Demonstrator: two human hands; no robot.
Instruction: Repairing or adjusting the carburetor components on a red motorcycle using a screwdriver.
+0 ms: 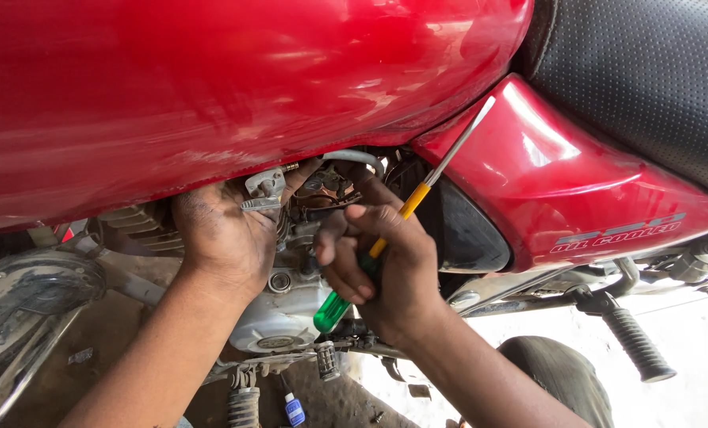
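My left hand reaches up under the red fuel tank of a motorcycle, fingers around a small grey metal part by the engine. My right hand is beside it, gripping a screwdriver with a green and yellow handle. The screwdriver's shaft points up and right, its tip lying over the red side panel. My right index finger stretches toward the carburettor area and a grey hose. The fingertips of both hands are partly hidden among engine parts.
A black perforated seat fills the top right. A silver engine cover sits below my hands. A rubber footpeg sticks out at the right, another footpeg below. A small blue-capped bottle lies on the dirty ground.
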